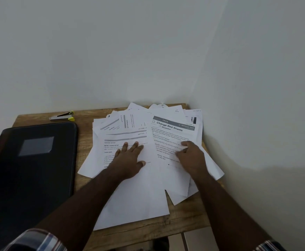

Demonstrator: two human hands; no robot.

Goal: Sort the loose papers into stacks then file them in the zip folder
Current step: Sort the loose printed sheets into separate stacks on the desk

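Left hand [130,158]: fingers spread flat, pressing on the loose papers [139,196] at centre. Right hand [191,156]: fingers curled onto the "Change Bed Sheets" sheet [173,131]; blurred, so cannot tell whether it pinches. Papers fanned across the right of the wooden table [148,230]. Black zip folder [30,169], closed, flat, left. Stapler [62,115], far left, beyond the folder.

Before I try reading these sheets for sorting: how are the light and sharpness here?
Head view: dim, even light; right hand motion-blurred; the "Change Bed Sheets" sheet has a legible title but soft small print; wide-angle bending shows at the zip folder; left hand looks sharper.
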